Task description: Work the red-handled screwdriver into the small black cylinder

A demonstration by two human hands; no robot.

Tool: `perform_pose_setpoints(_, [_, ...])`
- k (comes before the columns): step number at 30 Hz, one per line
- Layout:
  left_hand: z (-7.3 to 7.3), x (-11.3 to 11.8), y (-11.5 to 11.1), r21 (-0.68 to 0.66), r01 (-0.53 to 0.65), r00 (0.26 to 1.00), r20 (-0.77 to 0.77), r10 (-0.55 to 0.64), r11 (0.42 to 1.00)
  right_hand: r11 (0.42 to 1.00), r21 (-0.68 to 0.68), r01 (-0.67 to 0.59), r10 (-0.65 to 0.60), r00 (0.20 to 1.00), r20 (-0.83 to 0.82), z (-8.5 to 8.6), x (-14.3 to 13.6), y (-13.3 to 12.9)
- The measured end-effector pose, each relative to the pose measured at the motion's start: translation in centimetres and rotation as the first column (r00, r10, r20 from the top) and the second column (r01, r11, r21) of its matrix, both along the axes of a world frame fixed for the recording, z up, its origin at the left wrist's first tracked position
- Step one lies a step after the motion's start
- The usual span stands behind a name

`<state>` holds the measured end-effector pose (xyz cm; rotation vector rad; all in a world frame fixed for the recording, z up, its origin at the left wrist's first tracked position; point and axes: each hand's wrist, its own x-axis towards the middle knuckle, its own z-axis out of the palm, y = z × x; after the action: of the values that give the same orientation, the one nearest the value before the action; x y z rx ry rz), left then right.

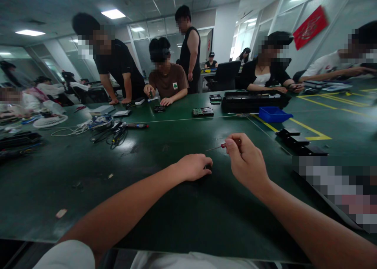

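A small screwdriver with a red handle [224, 145] is pinched in my right hand [246, 159], its thin shaft pointing left. My left hand [194, 167] rests on the green table [165, 225], just left of and below the screwdriver's tip. Its fingers are curled round toward the thumb, and a small dark thing shows between them, too small to name. The two hands are apart.
Beyond my hands lie a green circuit board part [202, 112], a long black unit [255, 101] and a blue tray [273, 114]. Black brackets [302, 142] stand at the right. Cables [113, 133] lie at the left. Several people are across the table.
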<state>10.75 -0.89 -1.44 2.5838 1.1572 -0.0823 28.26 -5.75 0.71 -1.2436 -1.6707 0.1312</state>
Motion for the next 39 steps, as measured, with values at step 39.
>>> perform_pose_setpoints(39, [4.6, -26.2, 0.5, -0.691, -0.53, -0.295, 0.694, 0.657, 0.491, 0.997, -0.08, -0.021, 0.021, 1.0, -0.008, -0.4, 0.0, 0.5])
